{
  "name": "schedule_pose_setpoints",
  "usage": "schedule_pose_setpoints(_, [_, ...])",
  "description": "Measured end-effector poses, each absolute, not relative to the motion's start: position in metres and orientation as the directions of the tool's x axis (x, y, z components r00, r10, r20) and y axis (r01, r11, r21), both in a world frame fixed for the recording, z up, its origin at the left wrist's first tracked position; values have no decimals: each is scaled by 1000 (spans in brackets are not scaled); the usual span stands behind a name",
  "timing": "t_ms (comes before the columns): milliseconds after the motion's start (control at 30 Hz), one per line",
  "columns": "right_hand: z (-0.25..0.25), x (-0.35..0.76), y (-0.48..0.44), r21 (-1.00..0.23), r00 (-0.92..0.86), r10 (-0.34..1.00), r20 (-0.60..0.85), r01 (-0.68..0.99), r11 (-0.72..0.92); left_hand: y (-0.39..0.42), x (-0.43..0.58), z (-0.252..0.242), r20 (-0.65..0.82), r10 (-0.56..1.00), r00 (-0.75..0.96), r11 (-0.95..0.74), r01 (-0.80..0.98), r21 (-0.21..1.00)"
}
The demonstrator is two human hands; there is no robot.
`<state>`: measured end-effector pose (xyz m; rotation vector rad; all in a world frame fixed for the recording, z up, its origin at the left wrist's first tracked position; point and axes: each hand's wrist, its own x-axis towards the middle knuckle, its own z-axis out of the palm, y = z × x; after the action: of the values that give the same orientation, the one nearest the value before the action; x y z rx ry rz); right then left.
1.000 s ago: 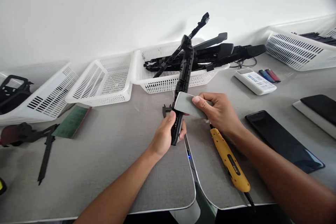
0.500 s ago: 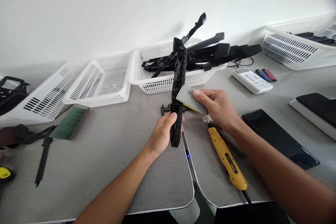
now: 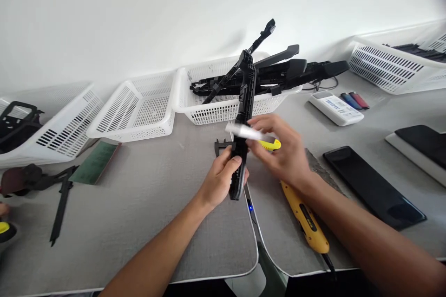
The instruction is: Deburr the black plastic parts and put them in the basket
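Note:
My left hand (image 3: 220,178) is wrapped round the lower end of a long black plastic trim part (image 3: 246,97), held upright and slightly tilted above the table. A pale grey folded sheet of sandpaper (image 3: 245,132), smeared by motion, lies edge-on across the middle of that part. My right hand (image 3: 280,151) pinches the sheet at its right end, close to the trim part. Behind the hands a yellow utility knife (image 3: 272,144) and dark calipers (image 3: 223,145) rest on the table. A yellow corded rotary tool (image 3: 306,220) lies under my right wrist, its tip hidden.
A white basket (image 3: 209,115) of black trim parts stands behind, beside another white basket (image 3: 130,132). More baskets stand at both sides. On the right lie a phone (image 3: 372,185) and a white device (image 3: 336,108). A green sheet (image 3: 95,162) and another person's fingertips (image 3: 4,209) are left.
The sandpaper has turned from face-on to edge-on and shifted left across the trim part. My right hand has moved left with it, uncovering the yellow knife. The trim part leans more to the right.

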<state>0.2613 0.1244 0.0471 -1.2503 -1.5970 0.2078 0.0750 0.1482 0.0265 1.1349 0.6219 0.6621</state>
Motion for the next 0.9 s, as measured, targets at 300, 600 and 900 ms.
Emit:
schedule_pose_setpoints(300, [35,272,134,-528,-89,838,539,740,417,148,74,29,-72,790,609,223,-176,959])
schedule_pose_setpoints(600, [34,270,135,-542,-85,875,477,756,369,150,73,30,-56,812,582,201,-188,961])
schedule_pose_setpoints(900, [31,277,139,-551,-17,841,541,748,370,151,73,34,-73,768,636,227,-164,960])
